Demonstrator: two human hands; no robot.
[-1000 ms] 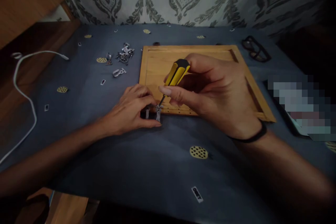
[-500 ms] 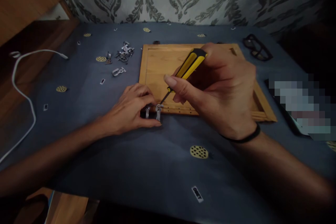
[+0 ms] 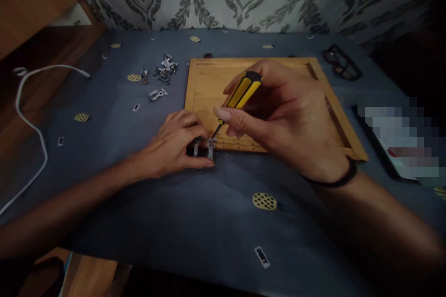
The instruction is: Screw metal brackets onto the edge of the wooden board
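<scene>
In my right hand (image 3: 289,120) is a screwdriver (image 3: 243,91) with a yellow and black handle, gripped between thumb and fingers. Its shaft slants down to the left, and the tip meets a small metal clip (image 3: 211,149) at the near left corner of a wooden framed panel (image 3: 252,145). My left hand (image 3: 177,144) is closed around that clip and another metal clip (image 3: 195,147) beside it, thumb below and fingers above. Small holes run along the panel's near edge. The screw head under the tip is too small to make out.
A pile of metal clips and screws (image 3: 166,70) lies left of the panel, with one loose clip (image 3: 158,94) nearer. A white cable (image 3: 42,134) curves at the left. Black glasses (image 3: 342,62) and a phone-like device (image 3: 390,148), partly pixelated, lie on the right.
My right hand has turned and shifted slightly, bringing the screwdriver handle left and a little lower. The tip stays at the clip, and my left hand has not moved.
</scene>
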